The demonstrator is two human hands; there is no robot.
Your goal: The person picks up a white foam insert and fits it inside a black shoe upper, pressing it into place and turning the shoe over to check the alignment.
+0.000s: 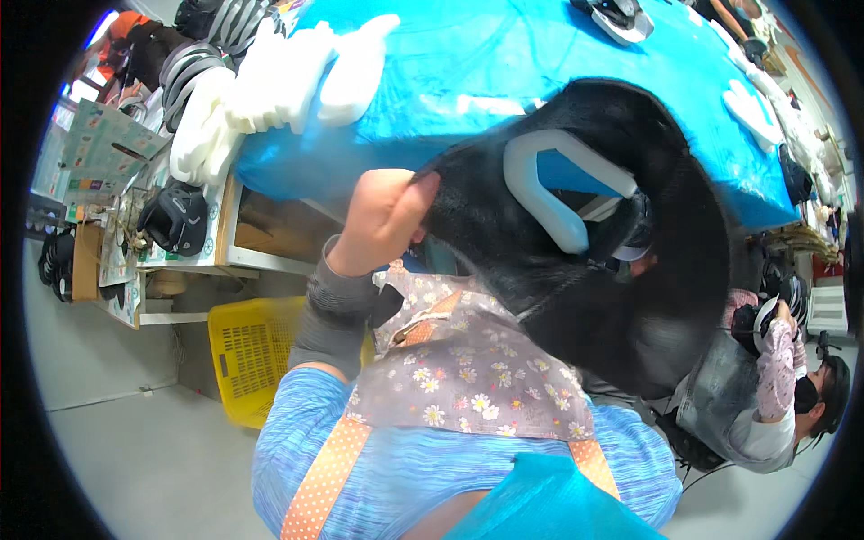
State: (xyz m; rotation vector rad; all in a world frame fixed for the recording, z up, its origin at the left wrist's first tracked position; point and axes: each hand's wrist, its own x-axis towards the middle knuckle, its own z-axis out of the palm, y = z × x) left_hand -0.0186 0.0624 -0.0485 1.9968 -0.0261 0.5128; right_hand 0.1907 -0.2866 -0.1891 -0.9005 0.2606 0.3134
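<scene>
My left hand (382, 216) pinches the left edge of a large, dark, soft-looking black piece (486, 211), raised in front of me and curving round to the right. A bent, V-shaped white foam pad (540, 193) shows at an opening in its middle, and blue shows between the pad's arms. Whether the pad is fixed to the black piece I cannot tell. A small patch of skin, perhaps my right hand (642, 265), shows by the opening's right side; its fingers are mostly hidden behind the black piece.
A blue-covered table (432, 72) stands ahead, with white foam pads (279, 76) stacked at its left end. A black helmet (175, 219) sits on a side bench. A yellow basket (247, 360) stands on the floor at left. Another person (765, 396) works at the right.
</scene>
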